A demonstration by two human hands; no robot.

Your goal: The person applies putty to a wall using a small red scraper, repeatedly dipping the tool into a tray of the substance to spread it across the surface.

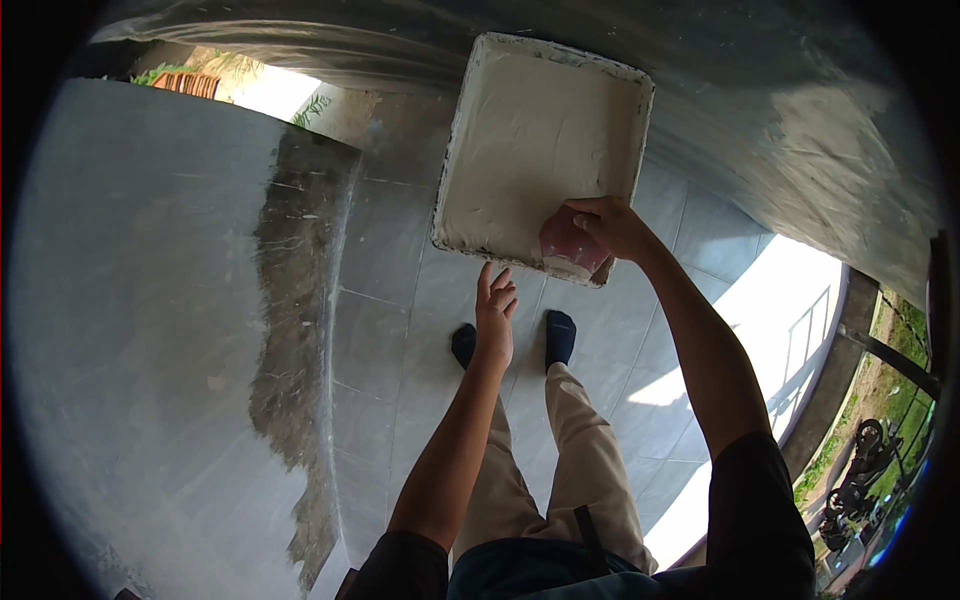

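Note:
A square board (pixel 520 130) coated with white plaster lies on the tiled floor ahead of my feet. My right hand (pixel 610 225) grips a reddish plaster-smeared scraper (pixel 570 245) pressed onto the board's near right corner. My left hand (pixel 495 315) hovers just below the board's near edge, fingers spread and holding nothing. My legs in beige trousers and dark socks (pixel 558 335) stand beneath both arms.
A freshly plastered grey wall (pixel 150 300) fills the left side, with a darker rough patch (pixel 290 330) at its edge. Grey floor tiles (pixel 385 330) run forward. Sunlight falls on the floor at right near a railing (pixel 815 320). Greenery and a motorbike lie beyond.

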